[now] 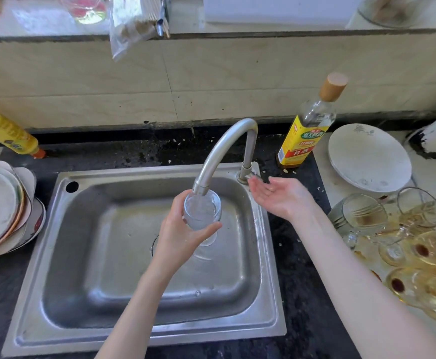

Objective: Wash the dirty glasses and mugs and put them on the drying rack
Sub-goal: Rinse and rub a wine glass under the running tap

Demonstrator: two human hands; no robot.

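The left hand (178,237) grips a clear glass (202,211) over the middle of the steel sink (87,255), fingers curled round its far side and thumb across the near side, the rim held right under the spout of the curved faucet (224,149). The glass looks partly filled with water, though blur makes that hard to judge. The right hand (279,195) hangs open, palm up and fingers relaxed, holding nothing, just right of the faucet's base. On the counter to the right lie a cluster of dirty glasses (406,244), several tipped on their sides with brown stains inside, and beyond them a white plate (369,156). A yellow-labelled bottle (305,133) stands at the far right corner of the sink. Stacked plates (1,208) sit on the left.
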